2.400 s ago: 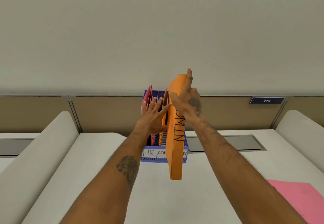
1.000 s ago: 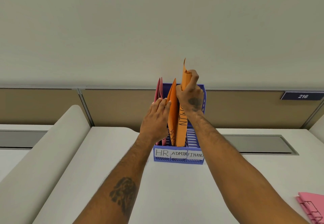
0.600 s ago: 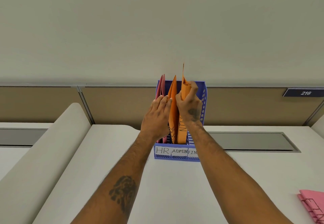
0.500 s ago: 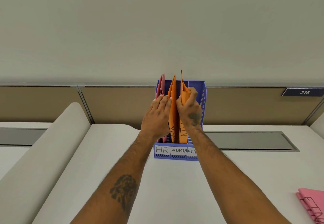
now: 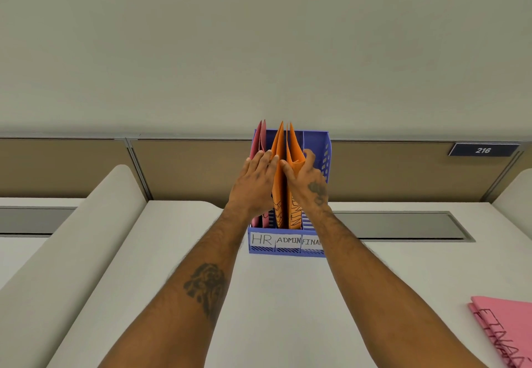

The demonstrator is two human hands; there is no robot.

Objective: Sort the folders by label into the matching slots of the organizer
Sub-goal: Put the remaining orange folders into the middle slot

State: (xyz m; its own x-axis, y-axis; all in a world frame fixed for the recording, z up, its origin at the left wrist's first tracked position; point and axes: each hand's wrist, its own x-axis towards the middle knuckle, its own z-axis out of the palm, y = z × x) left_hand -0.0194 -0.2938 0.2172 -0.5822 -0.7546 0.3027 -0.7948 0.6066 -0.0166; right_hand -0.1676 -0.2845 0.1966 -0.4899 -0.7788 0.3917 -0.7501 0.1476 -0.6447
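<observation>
A blue organizer (image 5: 324, 148) stands at the back of the desk with front labels HR, ADMIN and FINANCE. Pink folders (image 5: 260, 138) stand in the HR slot. Two orange folders stand in the ADMIN slot. My right hand (image 5: 309, 182) grips the right orange folder (image 5: 295, 148) near its top edge, and it sits low in the slot. My left hand (image 5: 254, 183) lies flat with fingers together against the left orange folder (image 5: 278, 148), holding nothing. The FINANCE slot looks empty where I can see it.
Pink folders marked FINANCE (image 5: 503, 333) lie at the desk's right edge. A tan partition (image 5: 187, 166) with a "216" sign (image 5: 483, 150) runs behind the organizer. Grey cable trays (image 5: 403, 223) sit in the desk surface on both sides.
My right hand has lowered the orange ADMIN folder from in front of the organizer down into the ADMIN slot. My left hand stayed against the other orange folder.
</observation>
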